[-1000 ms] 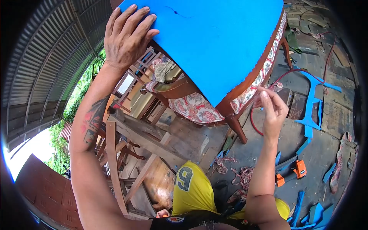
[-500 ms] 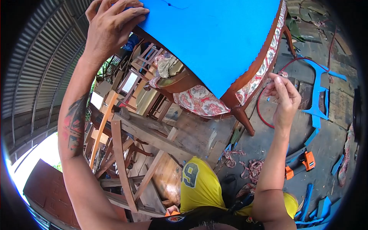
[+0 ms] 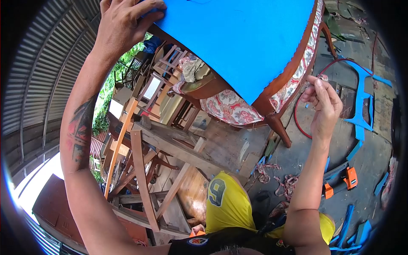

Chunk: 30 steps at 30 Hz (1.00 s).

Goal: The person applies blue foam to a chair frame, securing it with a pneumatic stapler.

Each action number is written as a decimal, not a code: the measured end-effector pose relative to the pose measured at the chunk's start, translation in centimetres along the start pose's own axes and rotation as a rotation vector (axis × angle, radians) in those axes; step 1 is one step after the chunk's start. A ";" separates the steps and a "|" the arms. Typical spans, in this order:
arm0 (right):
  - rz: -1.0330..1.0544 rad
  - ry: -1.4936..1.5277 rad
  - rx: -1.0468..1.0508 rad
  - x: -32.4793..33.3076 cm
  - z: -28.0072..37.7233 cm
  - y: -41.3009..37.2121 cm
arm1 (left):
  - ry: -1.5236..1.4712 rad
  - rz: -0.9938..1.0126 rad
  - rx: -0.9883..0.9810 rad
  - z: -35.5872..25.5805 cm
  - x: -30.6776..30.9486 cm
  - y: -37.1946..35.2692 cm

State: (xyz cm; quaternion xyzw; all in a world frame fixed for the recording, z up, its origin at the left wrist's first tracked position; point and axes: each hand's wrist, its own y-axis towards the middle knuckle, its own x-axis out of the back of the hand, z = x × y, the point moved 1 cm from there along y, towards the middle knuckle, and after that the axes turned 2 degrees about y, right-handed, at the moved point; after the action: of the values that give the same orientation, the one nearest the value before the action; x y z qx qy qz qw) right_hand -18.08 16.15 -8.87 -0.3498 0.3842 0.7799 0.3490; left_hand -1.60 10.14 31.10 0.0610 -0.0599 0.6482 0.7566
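A bright blue sheet [image 3: 238, 42], likely foam, lies over a wooden chair frame [image 3: 284, 70] with floral upholstery [image 3: 231, 106] on its sides. At the upper left, my left hand [image 3: 123, 25] grips the sheet's edge, its fingers on top and the thumb by the border; part of it is cut off by the frame's top. My right hand [image 3: 325, 102] hovers just right of the chair, apart from the sheet. Its thumb and forefinger are pinched together, and whatever they hold is too small to make out.
A red hose [image 3: 297, 121] curves over the floor at right, near a blue offcut [image 3: 361, 97]. An orange-and-black tool [image 3: 349, 178] lies by fabric scraps [image 3: 287, 185]. Wooden frames [image 3: 144, 182] and stacked chairs [image 3: 170, 63] crowd the left side.
The view has shifted slightly, so the chair and floor sit a little further right. Both hands keep nearly the same pose; my left hand stays on the sheet's edge.
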 end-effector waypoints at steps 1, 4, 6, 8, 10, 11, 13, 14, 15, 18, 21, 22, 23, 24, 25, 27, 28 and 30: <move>0.000 0.000 -0.005 0.1 0.0 0.0 | -0.003 0.004 0.000 0.0 0.0 0.1; -0.010 0.038 -0.014 0.2 0.3 0.1 | 0.011 0.011 -0.013 -0.2 0.1 0.2; -0.009 0.077 -0.019 0.4 0.5 0.2 | 0.038 0.036 -0.010 -0.2 0.1 0.2; -0.015 0.091 -0.019 0.4 0.8 0.2 | 0.112 0.030 -0.045 0.9 -0.5 -0.6; -0.019 0.102 -0.021 0.6 1.0 0.3 | 0.184 0.025 -0.079 1.3 -0.6 -0.6; -0.023 0.111 -0.026 0.6 1.1 0.3 | 0.179 0.040 -0.077 1.5 -0.7 -0.6; -0.029 0.122 -0.036 0.7 1.2 0.3 | 0.173 0.058 -0.077 1.4 -0.7 -0.6; -0.033 0.134 -0.042 0.7 1.4 0.3 | 0.174 0.057 -0.080 1.4 -0.6 -0.5; -0.038 0.147 -0.046 0.7 1.5 0.3 | 0.175 0.055 -0.083 1.3 -0.5 -0.5; -0.059 0.172 -0.042 0.8 1.5 0.4 | 0.167 0.061 -0.066 0.9 -0.2 -0.3; -0.055 0.193 -0.047 0.9 1.7 0.5 | 0.180 0.071 -0.077 0.6 -0.1 -0.3; -0.061 0.185 -0.048 0.9 1.6 0.5 | 0.170 0.068 -0.078 0.2 -0.2 -0.4; -0.060 0.177 -0.070 0.9 1.3 0.5 | 0.190 0.036 -0.084 -0.3 -0.2 -0.4; -0.060 0.165 -0.095 0.9 1.0 0.5 | 0.205 0.004 -0.087 -1.0 -0.2 -0.4; -0.057 0.148 -0.115 0.8 0.7 0.4 | 0.228 0.054 -0.128 -1.8 -0.3 -0.5; -0.069 0.109 -0.155 0.6 -0.3 0.2 | 0.185 0.071 -0.238 -3.7 -0.8 -1.0; -0.067 0.087 -0.181 0.7 -0.8 0.2 | 0.155 0.064 -0.298 -4.4 -1.5 -1.4; -0.072 0.053 -0.254 1.0 -2.1 0.1 | 0.015 0.085 -0.330 -6.9 -2.9 -2.0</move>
State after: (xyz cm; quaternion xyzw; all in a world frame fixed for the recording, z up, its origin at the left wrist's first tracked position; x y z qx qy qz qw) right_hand -18.13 14.63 -10.59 -0.4250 0.2786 0.7999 0.3192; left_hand -0.03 8.21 23.84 -0.0713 -0.1624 0.6613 0.7288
